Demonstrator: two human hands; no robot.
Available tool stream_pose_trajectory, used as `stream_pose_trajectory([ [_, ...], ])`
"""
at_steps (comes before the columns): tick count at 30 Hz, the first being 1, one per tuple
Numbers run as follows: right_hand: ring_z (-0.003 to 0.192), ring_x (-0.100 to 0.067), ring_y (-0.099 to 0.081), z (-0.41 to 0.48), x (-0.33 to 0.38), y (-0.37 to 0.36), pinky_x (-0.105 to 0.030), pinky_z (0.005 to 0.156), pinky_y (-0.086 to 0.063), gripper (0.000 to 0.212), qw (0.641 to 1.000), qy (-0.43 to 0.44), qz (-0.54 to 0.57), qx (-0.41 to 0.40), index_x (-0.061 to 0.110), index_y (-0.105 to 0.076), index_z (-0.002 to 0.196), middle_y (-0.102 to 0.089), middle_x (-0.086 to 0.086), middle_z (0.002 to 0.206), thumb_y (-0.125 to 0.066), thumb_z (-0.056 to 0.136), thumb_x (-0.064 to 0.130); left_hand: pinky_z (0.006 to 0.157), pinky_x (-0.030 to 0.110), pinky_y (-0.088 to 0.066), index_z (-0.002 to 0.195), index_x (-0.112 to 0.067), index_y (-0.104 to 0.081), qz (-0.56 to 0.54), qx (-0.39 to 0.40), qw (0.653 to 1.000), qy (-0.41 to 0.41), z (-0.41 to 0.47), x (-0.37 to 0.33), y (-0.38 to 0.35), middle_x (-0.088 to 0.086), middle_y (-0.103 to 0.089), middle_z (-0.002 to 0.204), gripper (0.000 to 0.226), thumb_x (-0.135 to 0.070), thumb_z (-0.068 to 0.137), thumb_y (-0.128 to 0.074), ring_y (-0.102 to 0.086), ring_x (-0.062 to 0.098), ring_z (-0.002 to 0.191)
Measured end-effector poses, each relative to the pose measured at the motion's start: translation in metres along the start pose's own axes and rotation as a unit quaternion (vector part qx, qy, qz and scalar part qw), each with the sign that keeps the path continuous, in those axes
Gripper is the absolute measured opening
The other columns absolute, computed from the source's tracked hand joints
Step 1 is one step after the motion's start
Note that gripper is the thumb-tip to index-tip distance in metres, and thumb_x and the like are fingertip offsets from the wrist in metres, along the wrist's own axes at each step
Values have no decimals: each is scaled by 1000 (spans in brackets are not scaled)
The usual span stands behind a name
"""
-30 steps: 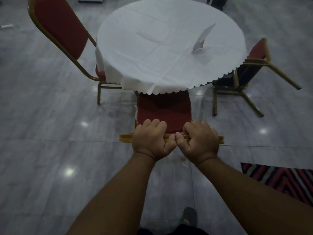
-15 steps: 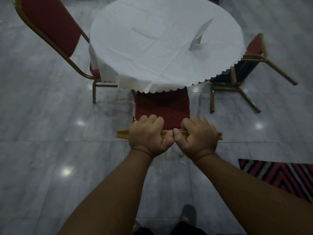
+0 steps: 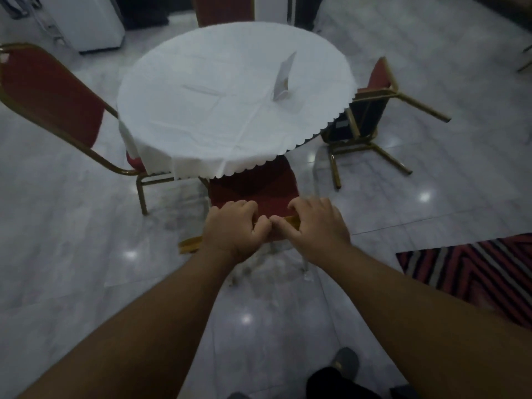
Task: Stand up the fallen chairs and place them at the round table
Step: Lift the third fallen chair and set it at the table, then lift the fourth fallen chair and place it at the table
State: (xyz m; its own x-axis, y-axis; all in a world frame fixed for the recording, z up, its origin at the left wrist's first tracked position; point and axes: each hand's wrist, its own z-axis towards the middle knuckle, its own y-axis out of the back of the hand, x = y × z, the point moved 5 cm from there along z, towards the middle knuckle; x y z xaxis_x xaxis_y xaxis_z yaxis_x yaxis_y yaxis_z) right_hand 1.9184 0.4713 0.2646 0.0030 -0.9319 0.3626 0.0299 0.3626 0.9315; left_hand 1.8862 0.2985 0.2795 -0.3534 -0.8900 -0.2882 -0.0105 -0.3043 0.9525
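Observation:
A round table (image 3: 201,116) with a white cloth stands ahead. Directly before me a red chair (image 3: 253,191) with a gold frame stands upright, its seat partly under the table edge. My left hand (image 3: 233,228) and my right hand (image 3: 313,223) grip the top rail of its backrest side by side, thumbs almost touching. Another red chair (image 3: 49,93) stands upright at the table's left. At the right, a third chair (image 3: 371,110) lies tipped over against the table edge, legs pointing right. A fourth chair back (image 3: 224,10) shows behind the table.
A folded white card (image 3: 283,76) stands on the tablecloth. A striped red rug (image 3: 475,266) lies on the glossy marble floor at the right. A white cabinet (image 3: 86,21) stands at the far left. My shoe (image 3: 345,361) shows at the bottom.
The view has tilted up and pulled back, showing more of the room. Both hands stay on the chair's top rail, and the rail now looks slanted and blurred.

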Motion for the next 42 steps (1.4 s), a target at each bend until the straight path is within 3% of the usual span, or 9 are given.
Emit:
stream_pose_trajectory([
  [3, 109, -19, -49, -3, -46, 24, -38, 94, -40, 61, 998, -12, -48, 38, 29, -55, 124, -57, 2, 118, -31, 92, 76, 73, 38, -37, 83, -23, -60, -5, 57, 998, -10, 32, -45, 6, -7, -57, 76, 42, -56, 89, -36, -53, 19, 73],
  [7, 126, -24, -49, -6, -133, 57, -42, 105, -38, 59, 992, -71, -82, 71, 22, -52, 137, -57, -3, 138, -35, 98, 63, 82, 40, -38, 108, -24, -64, 33, 110, 993, -19, 68, -127, -19, -1, -67, 104, 43, -56, 97, -37, -59, 22, 95],
  [10, 129, -26, -47, -4, -199, 81, -42, 108, -35, 60, 987, -119, -70, 84, 19, -51, 138, -54, -5, 142, -34, 99, 61, 96, 46, -39, 133, -23, -56, 79, 159, 983, -46, 98, -189, -47, 4, -62, 133, 54, -58, 99, -32, -56, 27, 121],
  [14, 137, -26, -41, 6, -274, 114, -42, 113, -29, 62, 983, -151, -66, 81, 17, -48, 143, -48, -6, 150, -33, 101, 59, 110, 47, -36, 148, -19, -44, 80, 191, 976, -70, 138, -262, -73, 9, -50, 151, 63, -60, 100, -33, -46, 30, 139],
  [23, 148, -25, -28, 76, -418, 169, -43, 119, -21, 69, 969, -211, -93, 93, 17, -38, 152, -32, -8, 162, -30, 100, 62, 120, 47, -29, 154, -15, -35, 23, 213, 968, -131, 265, -377, -139, 10, -37, 160, 67, -58, 101, -35, -32, 28, 149],
  [28, 149, -23, -26, 128, -509, 214, -42, 119, -19, 69, 958, -255, -102, 83, 17, -37, 152, -30, -6, 162, -28, 101, 62, 126, 46, -18, 159, -14, -22, 58, 241, 949, -195, 370, -453, -173, 10, -23, 167, 71, -56, 103, -31, -17, 28, 155],
  [37, 154, -18, -15, 188, -680, 304, -41, 123, -11, 68, 935, -345, -78, 34, 18, -29, 157, -21, -2, 167, -25, 103, 60, 124, 43, -18, 157, -9, -26, 52, 250, 921, -295, 531, -646, -222, 11, -27, 165, 68, -53, 105, -27, -20, 27, 154],
  [42, 155, -18, -10, 217, -808, 330, -42, 125, -7, 68, 927, -367, -59, 47, 18, -24, 159, -16, -1, 168, -24, 103, 58, 125, 44, -18, 157, -8, -25, 53, 270, 918, -287, 604, -741, -276, 12, -28, 165, 68, -52, 105, -29, -20, 28, 154],
])
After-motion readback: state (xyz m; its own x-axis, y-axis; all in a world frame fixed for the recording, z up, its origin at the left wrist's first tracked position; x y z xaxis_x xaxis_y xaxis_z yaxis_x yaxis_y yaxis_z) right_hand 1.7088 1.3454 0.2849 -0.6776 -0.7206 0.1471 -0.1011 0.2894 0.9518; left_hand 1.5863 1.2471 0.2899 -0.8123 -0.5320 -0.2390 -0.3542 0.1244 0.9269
